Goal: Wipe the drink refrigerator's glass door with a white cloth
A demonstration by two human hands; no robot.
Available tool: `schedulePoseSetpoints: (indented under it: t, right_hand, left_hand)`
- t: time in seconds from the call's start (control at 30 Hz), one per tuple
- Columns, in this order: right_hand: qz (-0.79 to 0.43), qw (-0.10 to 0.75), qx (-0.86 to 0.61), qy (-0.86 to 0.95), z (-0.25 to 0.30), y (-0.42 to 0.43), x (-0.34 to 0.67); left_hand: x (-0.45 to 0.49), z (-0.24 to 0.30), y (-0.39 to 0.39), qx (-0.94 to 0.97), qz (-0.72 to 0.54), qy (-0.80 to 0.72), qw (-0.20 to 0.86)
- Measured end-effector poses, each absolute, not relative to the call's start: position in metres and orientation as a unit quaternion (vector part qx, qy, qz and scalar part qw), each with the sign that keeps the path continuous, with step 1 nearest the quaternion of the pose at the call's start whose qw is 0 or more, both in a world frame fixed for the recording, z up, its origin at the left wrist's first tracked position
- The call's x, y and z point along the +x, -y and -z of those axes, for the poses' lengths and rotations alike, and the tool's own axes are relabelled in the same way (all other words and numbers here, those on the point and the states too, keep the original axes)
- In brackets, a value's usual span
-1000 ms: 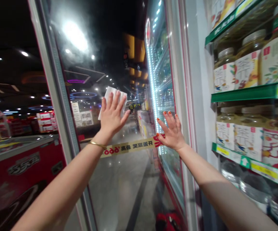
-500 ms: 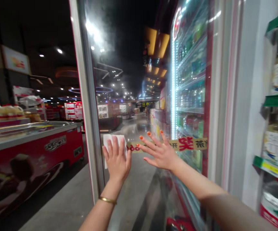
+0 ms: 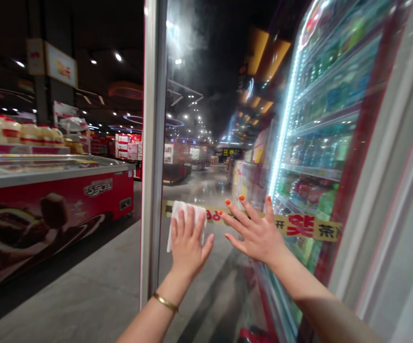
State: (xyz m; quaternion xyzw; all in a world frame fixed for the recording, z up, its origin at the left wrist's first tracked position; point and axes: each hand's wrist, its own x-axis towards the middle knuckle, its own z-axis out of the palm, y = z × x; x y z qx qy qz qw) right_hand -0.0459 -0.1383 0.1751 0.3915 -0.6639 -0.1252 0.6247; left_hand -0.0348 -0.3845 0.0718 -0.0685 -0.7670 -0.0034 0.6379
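Note:
My left hand [image 3: 189,243] lies flat with its fingers stretched out, holding a white cloth [image 3: 176,207] against a glass door pane [image 3: 199,295]. The cloth partly covers a yellow tape strip [image 3: 326,231] that runs across the glass with red and black characters. To its right, my right hand [image 3: 258,233] is spread wide with nothing in it. Its palm faces the pane at the level of the strip; I cannot tell whether it touches the glass.
The door's metal frame [image 3: 151,157] stands just left of my left hand. A red ice cream freezer [image 3: 113,200] is further left, with several bottles [image 3: 31,133] behind it. Lit drink shelves [image 3: 321,119] show through or in the glass on the right.
My view has turned left, so the door and freezer sit further right in the picture. The cloth has slid slightly right, away from the frame, uncovering the strip's left end.

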Motion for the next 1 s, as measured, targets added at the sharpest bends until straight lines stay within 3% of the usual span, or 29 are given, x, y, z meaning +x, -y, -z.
schedulePoseSetpoints:
  t: [0.13, 0.37, 0.53, 0.6, 0.83, 1.0]
  right_hand:
    - [0.129, 0.632, 0.383, 0.661, -0.176, 0.14, -0.045]
    - [0.119, 0.642, 0.389, 0.65, -0.176, 0.141, -0.046]
    - [0.109, 0.65, 0.375, 0.651, -0.171, 0.141, -0.046]
    - [0.109, 0.652, 0.375, 0.65, -0.168, 0.142, -0.049]
    - [0.09, 0.628, 0.377, 0.675, -0.167, 0.137, -0.048]
    - [0.048, 0.655, 0.277, 0.702, -0.15, 0.081, -0.04]
  left_hand:
    - [-0.024, -0.045, 0.397, -0.199, -0.102, 0.76, 0.611]
    - [-0.039, -0.124, 0.405, -0.042, 0.047, 0.765, 0.641]
    - [-0.029, -0.074, 0.4, -0.259, -0.142, 0.732, 0.614]
    - [-0.027, -0.07, 0.414, -0.283, -0.165, 0.726, 0.605]
    - [-0.057, -0.156, 0.409, -0.054, 0.036, 0.787, 0.613]
    - [-0.04, -0.104, 0.399, -0.367, -0.133, 0.796, 0.463]
